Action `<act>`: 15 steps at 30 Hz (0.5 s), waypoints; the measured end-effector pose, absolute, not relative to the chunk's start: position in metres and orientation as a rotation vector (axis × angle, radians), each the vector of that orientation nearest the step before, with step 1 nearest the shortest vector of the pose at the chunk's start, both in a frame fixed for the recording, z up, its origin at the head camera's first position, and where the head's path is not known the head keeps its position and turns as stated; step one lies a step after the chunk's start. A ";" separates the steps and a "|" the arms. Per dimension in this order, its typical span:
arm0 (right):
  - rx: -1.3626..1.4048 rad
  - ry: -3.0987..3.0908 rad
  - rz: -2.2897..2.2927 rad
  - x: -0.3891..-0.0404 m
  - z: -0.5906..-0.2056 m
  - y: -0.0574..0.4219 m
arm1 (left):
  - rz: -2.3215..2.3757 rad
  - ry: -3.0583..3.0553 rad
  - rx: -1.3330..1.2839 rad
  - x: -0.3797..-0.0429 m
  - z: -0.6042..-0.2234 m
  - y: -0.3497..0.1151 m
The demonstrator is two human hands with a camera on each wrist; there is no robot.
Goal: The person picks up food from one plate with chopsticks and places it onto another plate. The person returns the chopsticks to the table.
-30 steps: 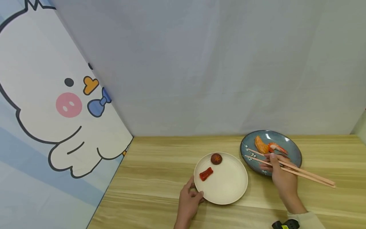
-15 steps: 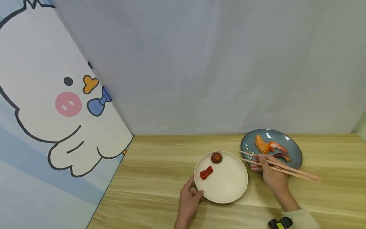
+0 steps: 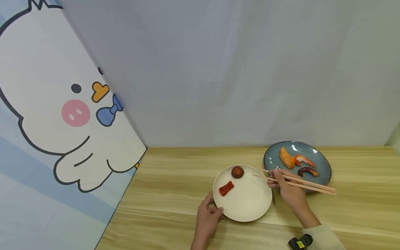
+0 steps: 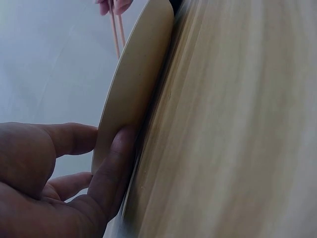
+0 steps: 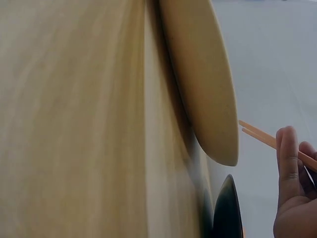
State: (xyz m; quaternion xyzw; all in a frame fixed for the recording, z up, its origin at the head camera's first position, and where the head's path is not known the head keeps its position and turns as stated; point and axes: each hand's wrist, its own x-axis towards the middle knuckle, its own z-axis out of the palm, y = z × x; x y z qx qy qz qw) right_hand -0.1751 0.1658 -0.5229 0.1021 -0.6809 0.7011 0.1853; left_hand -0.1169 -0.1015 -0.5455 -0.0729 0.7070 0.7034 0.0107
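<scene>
My left hand (image 3: 207, 217) holds the cream plate (image 3: 247, 210) by its left rim; in the left wrist view one finger lies along the underside and others meet the rim. On that plate lie a brown mushroom (image 3: 237, 172) with a cross cut in its cap and a small red bone-shaped piece (image 3: 226, 188). My right hand (image 3: 289, 191) holds a pair of pink chopsticks (image 3: 312, 184), whose parted tips reach over the cream plate's right side with nothing between them. In the right wrist view the chopsticks (image 5: 260, 135) point toward the cream plate's edge.
The blue-grey plate (image 3: 323, 163) behind my right hand bears an orange fish slice (image 3: 286, 158), a shrimp (image 3: 304, 160) and a dark red curved piece (image 3: 308, 171). A grey wall (image 3: 218, 86) rises at the table's back edge. A cartoon-printed panel (image 3: 37, 104) stands to the left.
My right hand has moved left with the chopsticks, from over the blue-grey plate to the cream plate's right side. The dark red curved piece is now uncovered. My left hand stays put.
</scene>
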 end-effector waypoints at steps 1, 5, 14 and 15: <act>0.293 -1.921 1.973 -0.176 -0.523 0.165 | 2.196 2.201 -0.223 -0.117 -0.546 -0.102; 0.311 -1.908 1.994 -0.178 -0.524 0.162 | 2.192 2.201 -0.223 -0.118 -0.547 -0.102; 0.327 -1.915 2.017 -0.181 -0.524 0.157 | 2.172 2.222 -0.228 -0.118 -0.547 -0.102; 0.326 -1.923 2.014 -0.182 -0.524 0.157 | 2.173 2.221 -0.228 -0.118 -0.547 -0.102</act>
